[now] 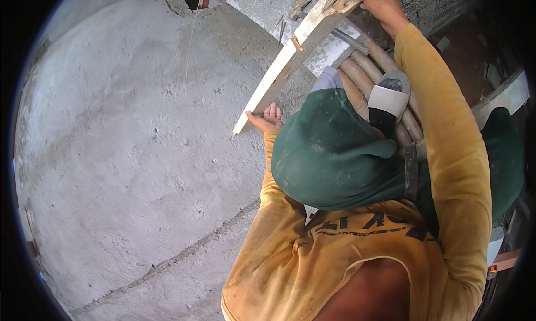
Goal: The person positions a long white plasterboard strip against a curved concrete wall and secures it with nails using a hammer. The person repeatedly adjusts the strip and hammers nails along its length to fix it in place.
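One green-clad knee (321, 148) partly hides the poles (367, 67) near the plank (278, 75)

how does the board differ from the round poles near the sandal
The board is pale and flat-sided; the poles are browner and rounded. The board is held up, right hand at one end and left hand near the other; the poles lie side by side. Both are long and narrow.

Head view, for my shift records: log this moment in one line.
Left hand: open, touching wooden plank near left end | Right hand: gripping right end | Surroundings: gray cement surface leftward, bamboo poles underfoot
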Available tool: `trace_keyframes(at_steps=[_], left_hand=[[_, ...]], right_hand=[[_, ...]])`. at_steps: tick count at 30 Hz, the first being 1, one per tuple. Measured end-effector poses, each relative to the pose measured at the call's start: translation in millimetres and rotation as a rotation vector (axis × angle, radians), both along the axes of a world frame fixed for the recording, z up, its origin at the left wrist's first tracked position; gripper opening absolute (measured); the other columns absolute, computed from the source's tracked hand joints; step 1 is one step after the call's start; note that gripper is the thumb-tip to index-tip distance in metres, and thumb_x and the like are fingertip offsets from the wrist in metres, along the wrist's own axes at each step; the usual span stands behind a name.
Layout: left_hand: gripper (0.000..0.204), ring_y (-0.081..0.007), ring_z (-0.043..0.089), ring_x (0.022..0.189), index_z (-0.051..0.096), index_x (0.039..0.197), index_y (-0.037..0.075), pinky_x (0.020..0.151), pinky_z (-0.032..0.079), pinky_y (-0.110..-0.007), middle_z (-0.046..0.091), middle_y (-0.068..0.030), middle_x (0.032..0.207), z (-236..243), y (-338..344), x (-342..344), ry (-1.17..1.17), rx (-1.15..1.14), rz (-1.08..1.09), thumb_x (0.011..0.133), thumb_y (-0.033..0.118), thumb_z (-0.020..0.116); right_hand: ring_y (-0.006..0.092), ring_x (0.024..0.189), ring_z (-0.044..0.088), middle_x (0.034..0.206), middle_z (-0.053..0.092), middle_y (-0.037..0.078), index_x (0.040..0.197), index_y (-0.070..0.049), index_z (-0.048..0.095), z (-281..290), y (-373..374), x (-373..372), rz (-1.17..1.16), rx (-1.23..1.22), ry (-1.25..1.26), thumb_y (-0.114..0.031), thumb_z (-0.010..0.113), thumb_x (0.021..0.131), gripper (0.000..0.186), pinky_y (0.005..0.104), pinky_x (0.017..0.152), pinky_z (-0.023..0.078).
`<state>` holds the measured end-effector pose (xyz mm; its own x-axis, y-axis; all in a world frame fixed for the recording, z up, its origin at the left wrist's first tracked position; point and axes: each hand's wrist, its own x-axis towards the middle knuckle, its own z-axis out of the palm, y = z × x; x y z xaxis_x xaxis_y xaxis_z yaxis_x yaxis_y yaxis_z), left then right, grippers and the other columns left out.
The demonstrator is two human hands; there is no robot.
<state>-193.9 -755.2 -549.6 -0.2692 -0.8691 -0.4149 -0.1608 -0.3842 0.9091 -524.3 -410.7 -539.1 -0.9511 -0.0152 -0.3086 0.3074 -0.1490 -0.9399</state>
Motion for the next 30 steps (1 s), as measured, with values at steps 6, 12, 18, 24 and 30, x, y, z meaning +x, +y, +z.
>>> trace_keyframes(at_steps=[6, 12, 18, 24, 30], left_hand=[[0.102, -0.0364, 0.046, 0.127, 0.011, 0.152, 0.012, 0.099, 0.037, -0.043, 0.042, -0.0290, 0.142, -2.1, 14.9, -7.4, -0.030, -0.045, -0.022, 0.081, 0.082, 0.036], [0.106, -0.0376, 0.049, 0.125, 0.007, 0.152, 0.011, 0.098, 0.040, -0.044, 0.043, -0.0297, 0.140, -1.0, 13.4, -9.9, -0.024, -0.039, 0.029, 0.080, 0.082, 0.040], [0.112, -0.0385, 0.048, 0.125, 0.003, 0.151, 0.006, 0.098, 0.040, -0.044, 0.045, -0.0293, 0.138, -0.6, 10.4, -11.0, -0.004, -0.035, 0.024, 0.079, 0.081, 0.043], [0.112, -0.0383, 0.046, 0.127, 0.004, 0.151, 0.005, 0.098, 0.039, -0.043, 0.042, -0.0292, 0.140, -4.3, 6.5, -7.6, -0.004, -0.030, 0.008, 0.079, 0.081, 0.043], [0.111, -0.0385, 0.033, 0.138, 0.001, 0.151, 0.002, 0.110, 0.029, -0.045, 0.027, -0.0294, 0.151, 12.5, 8.1, -15.0, -0.003, -0.027, -0.049, 0.082, 0.077, 0.043]], right_hand=[[0.0238, 0.094, 0.066, 0.107, 0.066, 0.018, 0.121, 0.007, 0.052, 2.1, 7.4, -3.3, 0.002, -0.142, -0.024, -0.020, 0.071, 0.084, 0.049, 0.0347, 0.079, 0.054], [0.0234, 0.090, 0.067, 0.104, 0.067, 0.017, 0.118, 0.006, 0.054, 2.7, 7.5, -3.4, -0.009, -0.175, 0.010, -0.018, 0.072, 0.083, 0.046, 0.0343, 0.076, 0.054], [0.0233, 0.089, 0.067, 0.102, 0.068, 0.017, 0.116, 0.007, 0.056, 8.8, 10.2, -1.1, -0.017, -0.103, -0.063, -0.020, 0.072, 0.083, 0.045, 0.0340, 0.075, 0.054], [0.0227, 0.090, 0.067, 0.102, 0.068, 0.017, 0.116, 0.007, 0.057, 6.7, 11.5, 0.0, -0.021, -0.124, -0.015, -0.021, 0.073, 0.083, 0.046, 0.0341, 0.077, 0.054], [0.0288, 0.105, 0.065, 0.112, 0.065, 0.022, 0.119, 0.007, 0.056, 6.6, 8.5, -1.9, -0.006, -0.037, -0.023, -0.025, 0.073, 0.083, 0.052, 0.0366, 0.090, 0.051]])
